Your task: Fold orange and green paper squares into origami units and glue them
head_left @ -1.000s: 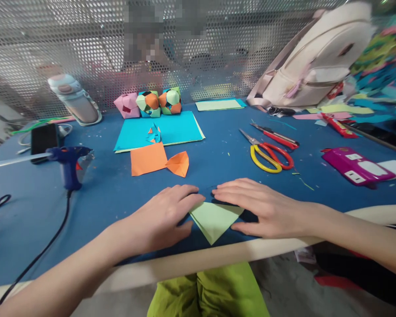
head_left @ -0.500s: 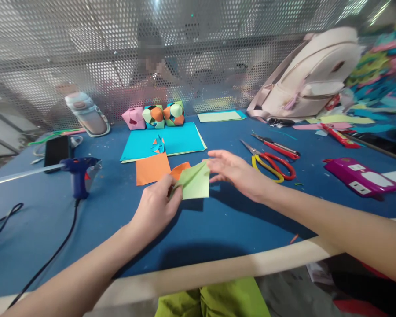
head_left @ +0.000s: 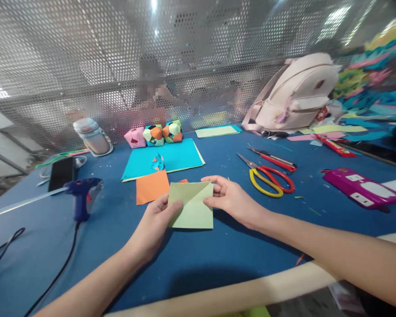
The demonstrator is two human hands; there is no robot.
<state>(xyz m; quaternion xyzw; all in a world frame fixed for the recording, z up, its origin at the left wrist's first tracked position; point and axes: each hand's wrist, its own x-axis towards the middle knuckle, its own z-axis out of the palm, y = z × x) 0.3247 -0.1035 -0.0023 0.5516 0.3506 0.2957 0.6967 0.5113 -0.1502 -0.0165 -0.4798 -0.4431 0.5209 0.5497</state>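
A pale green square of paper (head_left: pixel 194 211) with a diagonal crease is held up between my two hands, over the blue table. My left hand (head_left: pixel 156 220) pinches its left edge, thumb on the front. At the upper right edge, my right hand (head_left: pixel 232 200) grips it between thumb and fingers. Just behind lies an orange paper square (head_left: pixel 150 187), and a second orange piece (head_left: pixel 184 181) shows only a sliver above the green sheet. Blue paper sheets (head_left: pixel 178 156) lie farther back, with a small folded blue and orange paper piece (head_left: pixel 158 163) on top.
Scissors (head_left: pixel 270 180) and a red cutter knife (head_left: pixel 277 160) lie to the right, near a purple power strip (head_left: pixel 359 187). A blue glue gun (head_left: pixel 82 198) stands left, its cord trailing forward. Folded paper balls (head_left: pixel 153 135), a bottle (head_left: pixel 92 136) and a backpack (head_left: pixel 293 97) stand behind.
The green paper has opened out flat and faces me. My right hand, fingers loose at its corner before, now grips its right edge. The camera view has tilted up slightly.
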